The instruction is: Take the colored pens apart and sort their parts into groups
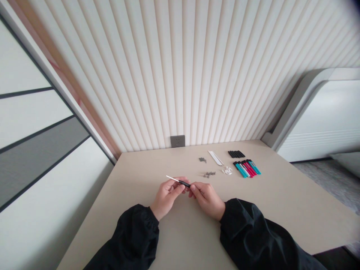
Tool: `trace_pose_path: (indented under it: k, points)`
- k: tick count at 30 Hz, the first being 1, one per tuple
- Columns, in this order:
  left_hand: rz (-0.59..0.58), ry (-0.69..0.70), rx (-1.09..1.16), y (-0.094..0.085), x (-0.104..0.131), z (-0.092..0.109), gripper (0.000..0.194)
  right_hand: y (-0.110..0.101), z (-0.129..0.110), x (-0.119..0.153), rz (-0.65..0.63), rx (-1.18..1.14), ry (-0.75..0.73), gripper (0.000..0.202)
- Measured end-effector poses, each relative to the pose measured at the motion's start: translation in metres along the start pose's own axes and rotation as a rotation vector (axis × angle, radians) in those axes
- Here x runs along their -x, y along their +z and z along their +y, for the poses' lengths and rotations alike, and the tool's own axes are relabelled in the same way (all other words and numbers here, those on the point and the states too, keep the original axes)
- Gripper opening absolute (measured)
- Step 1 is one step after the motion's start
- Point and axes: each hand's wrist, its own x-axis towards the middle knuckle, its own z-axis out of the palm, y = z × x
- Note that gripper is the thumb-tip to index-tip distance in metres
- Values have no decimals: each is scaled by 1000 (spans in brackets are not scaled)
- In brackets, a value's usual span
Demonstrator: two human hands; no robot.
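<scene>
Low over the table, both hands meet at a short black pen barrel (pixel 185 183) with a thin white refill (pixel 172 178) sticking out of its left end. My left hand (pixel 168 194) pinches the barrel near the refill, thumb on top. The barrel's right end sits between the thumb and fingers of my right hand (pixel 207 197). Whatever those right fingertips may hold besides it is hidden. Small grey metal pieces (pixel 209 174) lie just beyond the hands, with another small grey cluster (pixel 202 160) farther back.
Thin white sticks (pixel 215 158) and small white pieces (pixel 227 170) lie right of centre. Near them are a row of black barrels (pixel 236 154) and several teal, pink and white pen bodies (pixel 246 168). A wall socket (pixel 177 141) sits behind the table (pixel 146 165). A bed headboard (pixel 323 112) stands at the right.
</scene>
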Motion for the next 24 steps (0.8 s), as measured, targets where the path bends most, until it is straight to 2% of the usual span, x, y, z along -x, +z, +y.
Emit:
trace_pose_path:
  k: [4,8,12,17,24]
  points:
    - [6,-15,-112,-1,1,-4,31,0,-2,-2,-2,47,-36,35]
    - [45,32,-271,-1,2,-2,30,-3,-2,-3,145,60,-24,25]
    - [-45,114,-414,3,2,6,29,-6,2,-4,296,21,1,26]
    - [-212,152,-538,8,2,12,22,-6,4,-4,325,-68,33,26]
    - [-206,145,-567,7,1,10,16,-8,5,-4,357,-114,75,26]
